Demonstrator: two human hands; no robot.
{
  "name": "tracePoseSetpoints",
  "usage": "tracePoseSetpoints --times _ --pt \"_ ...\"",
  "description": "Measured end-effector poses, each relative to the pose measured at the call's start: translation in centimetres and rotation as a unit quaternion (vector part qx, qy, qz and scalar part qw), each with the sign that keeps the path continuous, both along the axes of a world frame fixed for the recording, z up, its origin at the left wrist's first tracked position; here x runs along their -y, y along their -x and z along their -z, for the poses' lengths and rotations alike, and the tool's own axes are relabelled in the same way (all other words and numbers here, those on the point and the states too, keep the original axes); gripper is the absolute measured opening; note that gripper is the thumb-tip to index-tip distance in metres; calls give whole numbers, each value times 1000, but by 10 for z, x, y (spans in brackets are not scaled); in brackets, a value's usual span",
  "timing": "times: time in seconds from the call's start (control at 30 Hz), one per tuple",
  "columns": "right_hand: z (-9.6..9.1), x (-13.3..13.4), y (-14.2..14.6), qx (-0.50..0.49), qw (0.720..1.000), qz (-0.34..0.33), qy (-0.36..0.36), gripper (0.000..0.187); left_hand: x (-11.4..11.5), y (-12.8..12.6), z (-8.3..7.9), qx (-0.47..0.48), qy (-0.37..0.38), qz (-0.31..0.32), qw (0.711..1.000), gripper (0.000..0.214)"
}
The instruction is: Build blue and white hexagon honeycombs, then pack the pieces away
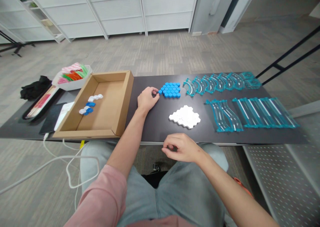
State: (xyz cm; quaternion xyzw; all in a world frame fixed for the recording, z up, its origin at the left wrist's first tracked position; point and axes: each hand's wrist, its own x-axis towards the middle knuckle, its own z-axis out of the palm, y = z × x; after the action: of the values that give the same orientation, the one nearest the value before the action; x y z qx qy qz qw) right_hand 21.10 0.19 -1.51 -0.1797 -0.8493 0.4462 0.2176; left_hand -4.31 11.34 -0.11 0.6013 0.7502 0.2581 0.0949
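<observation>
My left hand (148,99) reaches over the dark table, thumb and forefinger closed on a blue hexagonal tile (160,92). That tile sits at the left edge of a flat cluster of blue hexagonal tiles (172,90) laid side by side. Nearer to me lies a diamond-like patch of white hexagonal tiles (185,116). My right hand (181,147) hovers at the table's front edge, fingers curled in with nothing visible in them. Left of my left hand, a shallow cardboard box (106,100) holds a few white tiles (95,97) and blue tiles (90,104).
Clear teal-edged curved track pieces (216,83) line the back right of the table (155,120). S-shaped pieces (225,115) and straight pieces (265,112) lie in front. At left are a white bin (75,84), a black tray (41,104), black cloth (36,87) and cables (67,157).
</observation>
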Motion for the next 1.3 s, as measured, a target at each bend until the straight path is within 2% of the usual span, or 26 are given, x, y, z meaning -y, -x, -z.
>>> tracePoseSetpoints --times 0.53,0.77,0.9,1.13,1.3 --pt "-2 0 1 3 1000 5 -4 16 1 -1 -1 -9 -4 9 1000 15" --pt "1 1 0 -9 1000 5 -11 15 0 -1 0 -9 -7 6 1000 32" --pt "-3 1 1 7 1000 5 -5 15 -4 -2 4 -20 -8 30 999 40" --pt "-7 1 1 52 998 10 14 18 -7 0 9 -25 -4 52 998 41" --pt "-8 1 1 45 999 17 12 17 -6 0 8 -23 -6 59 998 39"
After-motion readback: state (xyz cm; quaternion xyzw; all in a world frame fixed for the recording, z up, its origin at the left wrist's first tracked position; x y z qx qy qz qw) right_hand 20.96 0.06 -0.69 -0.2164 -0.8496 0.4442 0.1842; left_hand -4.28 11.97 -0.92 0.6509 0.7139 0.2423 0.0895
